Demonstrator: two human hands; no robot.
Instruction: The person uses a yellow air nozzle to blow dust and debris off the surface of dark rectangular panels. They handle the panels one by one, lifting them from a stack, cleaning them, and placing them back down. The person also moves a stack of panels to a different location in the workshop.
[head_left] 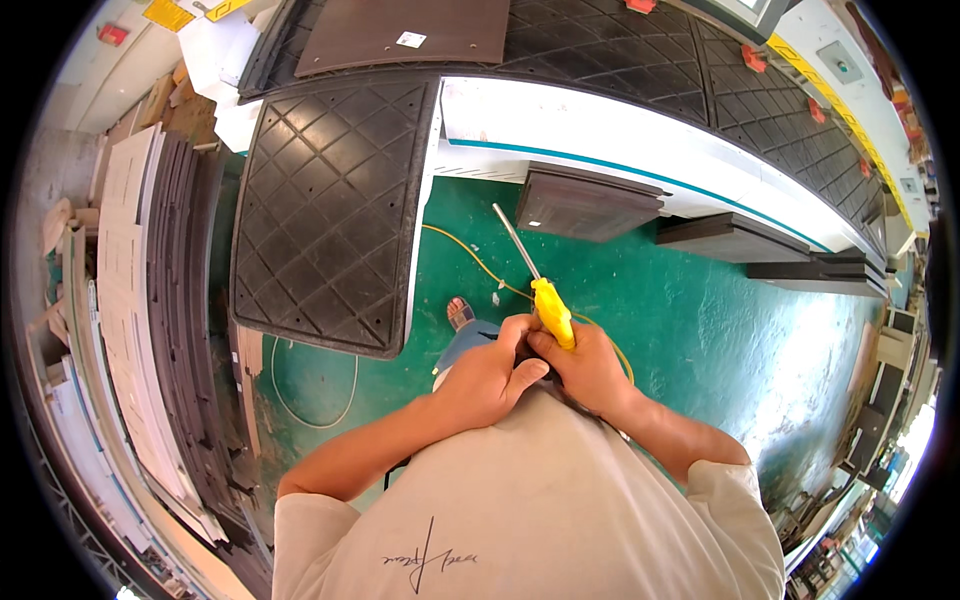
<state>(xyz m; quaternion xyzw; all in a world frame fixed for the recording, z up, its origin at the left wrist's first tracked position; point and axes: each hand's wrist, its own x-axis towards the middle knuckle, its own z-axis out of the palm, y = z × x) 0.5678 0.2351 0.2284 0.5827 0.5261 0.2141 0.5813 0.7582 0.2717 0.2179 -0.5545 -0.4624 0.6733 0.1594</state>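
Observation:
My right hand [588, 372] is closed around the handle of a yellow air blow gun [552, 312]. Its long thin metal nozzle points forward and a little left, over the green floor. Against it, in front of my belly, my left hand [488, 376] has its fingers curled. Something dark shows between the two hands, too hidden to name. A yellow air hose [475, 258] runs across the floor and passes behind the gun.
A black ribbed pad [325, 215] covers a machine table at left. Beyond it stretches a white machine bed [600, 130]. Dark panels [590, 205] lean beneath its edge, and a brown panel [405, 30] lies on top. Stacked boards [150, 300] stand far left.

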